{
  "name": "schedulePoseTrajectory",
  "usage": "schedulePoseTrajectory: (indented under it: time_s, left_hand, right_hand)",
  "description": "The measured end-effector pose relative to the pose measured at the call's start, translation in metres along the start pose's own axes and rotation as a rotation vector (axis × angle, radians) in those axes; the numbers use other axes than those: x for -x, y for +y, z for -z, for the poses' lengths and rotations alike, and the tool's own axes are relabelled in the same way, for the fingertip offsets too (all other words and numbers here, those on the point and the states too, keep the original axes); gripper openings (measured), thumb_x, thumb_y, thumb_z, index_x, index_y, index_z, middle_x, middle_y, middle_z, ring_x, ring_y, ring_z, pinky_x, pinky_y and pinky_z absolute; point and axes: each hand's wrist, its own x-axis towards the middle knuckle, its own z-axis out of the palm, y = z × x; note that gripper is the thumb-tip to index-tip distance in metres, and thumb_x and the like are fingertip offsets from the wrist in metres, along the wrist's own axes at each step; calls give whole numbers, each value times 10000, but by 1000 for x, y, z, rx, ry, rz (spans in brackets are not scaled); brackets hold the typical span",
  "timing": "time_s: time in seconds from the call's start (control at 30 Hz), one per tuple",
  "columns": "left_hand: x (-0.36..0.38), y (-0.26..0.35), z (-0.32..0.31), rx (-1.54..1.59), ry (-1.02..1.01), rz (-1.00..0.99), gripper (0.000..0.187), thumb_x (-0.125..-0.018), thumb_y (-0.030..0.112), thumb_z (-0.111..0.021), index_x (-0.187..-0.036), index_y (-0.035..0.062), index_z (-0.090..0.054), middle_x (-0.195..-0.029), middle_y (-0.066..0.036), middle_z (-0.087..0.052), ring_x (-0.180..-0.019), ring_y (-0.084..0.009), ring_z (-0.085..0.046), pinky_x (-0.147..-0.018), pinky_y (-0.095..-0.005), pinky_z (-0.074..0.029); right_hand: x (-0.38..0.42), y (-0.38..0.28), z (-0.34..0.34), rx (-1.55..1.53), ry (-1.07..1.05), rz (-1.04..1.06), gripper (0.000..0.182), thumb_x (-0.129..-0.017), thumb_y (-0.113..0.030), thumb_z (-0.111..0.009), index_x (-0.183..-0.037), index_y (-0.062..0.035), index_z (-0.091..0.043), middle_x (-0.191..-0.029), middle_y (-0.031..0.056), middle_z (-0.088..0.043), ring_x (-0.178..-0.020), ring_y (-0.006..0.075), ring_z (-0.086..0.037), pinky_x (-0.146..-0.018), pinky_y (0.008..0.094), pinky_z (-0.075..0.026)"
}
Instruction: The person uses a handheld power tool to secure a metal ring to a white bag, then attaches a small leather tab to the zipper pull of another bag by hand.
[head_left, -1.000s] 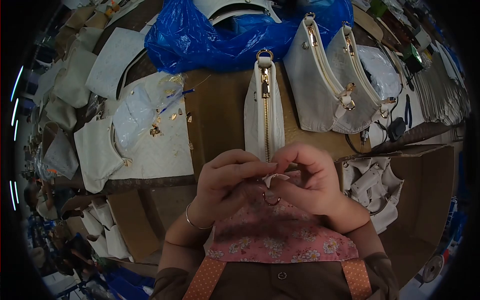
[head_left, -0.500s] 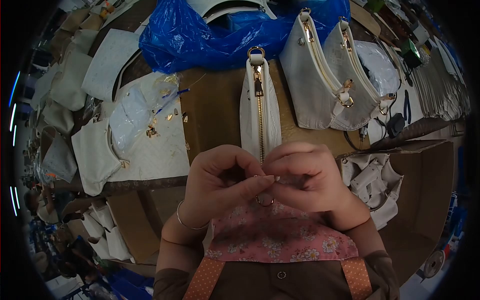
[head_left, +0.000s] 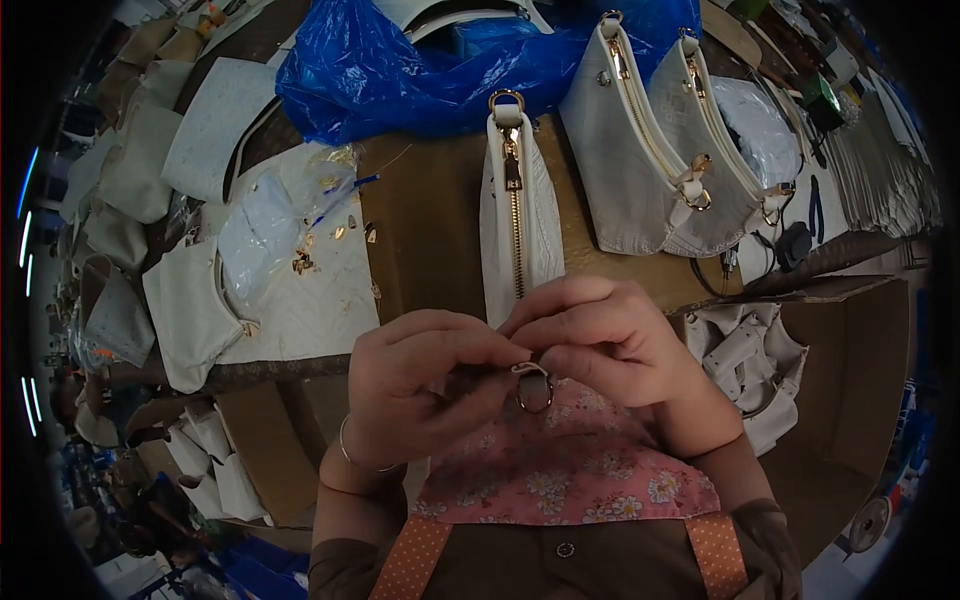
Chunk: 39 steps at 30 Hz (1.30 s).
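A white handbag (head_left: 540,220) stands in front of me, its gold zipper running toward me and a gold ring at its far end. At the near end a small white tab (head_left: 528,369) carries another metal ring (head_left: 535,395), hanging below my fingers. My left hand (head_left: 425,380), with a bangle at the wrist, is closed in a pinch at this tab end. From the other side my right hand (head_left: 610,340) is closed too, its thumb and fingers pressed together at the bag's near end. The fingers hide the rest of that end.
Two more white handbags (head_left: 625,170) stand right of centre. A blue plastic bag (head_left: 350,80) lies at the back. Gold fittings (head_left: 303,262) and a clear plastic bag (head_left: 260,235) are on the left. Cardboard boxes (head_left: 845,370) with white pieces flank me.
My left hand has shifted slightly left and turned, and my right fingers have moved up the bag's end. The white tab and its ring now show more plainly between the hands.
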Motion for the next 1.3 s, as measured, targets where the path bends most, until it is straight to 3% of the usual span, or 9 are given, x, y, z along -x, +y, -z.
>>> schedulePoseTrajectory:
  time_s: [0.27, 0.43, 0.6, 0.77, 0.83, 0.97, 1.07, 1.17, 1.3]
  left_hand:
    - [3, -2, -7, -99, 82, -109, 185, -688, -27, -703, -865, 25, -681, -821, -73, -629, -664, -113, -622, -561, -217, -498]
    - [9, -1, -10, 230, 88, 171, 152, -730, -37, -667, -873, 12, -679, -798, -76, -631, -668, -113, -616, -567, -208, -473]
    - [5, -11, -1, 202, 54, 131, 136, -791, -18, -616, -913, -4, -672, -825, -67, -627, -647, -109, -594, -566, -212, -462]
    - [-10, -115, 47, -431, 488, 293, 223, -831, 67, -591, -1044, 18, -639, -905, -101, -608, -685, -183, -592, -618, -276, -477]
    - [3, -190, 79, -1000, 529, 211, 236, -825, 106, -599, -1045, 28, -638, -915, -126, -601, -742, -259, -591, -683, -332, -477]
    - [-1, -196, 87, -1002, 561, 319, 231, -810, 121, -618, -1016, 19, -635, -897, -141, -603, -768, -322, -578, -748, -365, -469]
    - [-4, -191, 90, -840, 539, 368, 189, -821, 114, -623, -983, 17, -629, -889, -114, -622, -782, -251, -608, -730, -317, -474]
    - [-2, -164, 77, -354, 635, 322, 140, -853, 86, -606, -966, 5, -621, -894, -77, -635, -825, -167, -621, -725, -257, -467]
    - [8, -66, 23, 361, 354, 241, 136, -892, 34, -552, -995, -36, -606, -925, -57, -613, -853, -114, -601, -751, -216, -462]
  right_hand:
    - [1, 5, 0, -53, -27, -46, 170, -696, 31, -700, -864, 3, -695, -885, 119, -627, -768, 195, -609, -642, 277, -472]
    - [6, -2, -3, 34, -6, -115, 114, -687, 26, -683, -797, 0, -662, -813, 93, -588, -666, 156, -564, -555, 248, -426]
    - [4, 0, -11, 100, 6, -13, 75, -697, 2, -634, -768, -13, -612, -752, 71, -517, -639, 183, -529, -555, 274, -413]
    - [5, -1, -12, 91, 13, -29, 64, -689, 0, -627, -742, -17, -594, -740, 71, -504, -626, 185, -512, -545, 283, -401]
    - [5, 0, -13, 96, 14, -39, 64, -686, 1, -627, -736, -16, -591, -733, 69, -502, -621, 187, -512, -549, 280, -406]
    - [3, 0, -17, 97, 18, -46, 64, -685, -3, -629, -736, -13, -591, -753, 69, -504, -645, 189, -517, -577, 270, -419]
    - [3, 3, -18, 135, 63, 47, 65, -682, -10, -631, -732, -10, -589, -812, 82, -510, -699, 193, -525, -618, 267, -432]
    - [7, 3, -20, 53, 102, -41, 11, -720, 3, -604, -729, 2, -597, -909, 83, -504, -638, 94, -485, -566, 216, -395]
    - [7, 2, -20, 90, 69, -54, 16, -729, 0, -602, -722, 4, -588, -928, 82, -482, -627, 87, -466, -564, 213, -384]
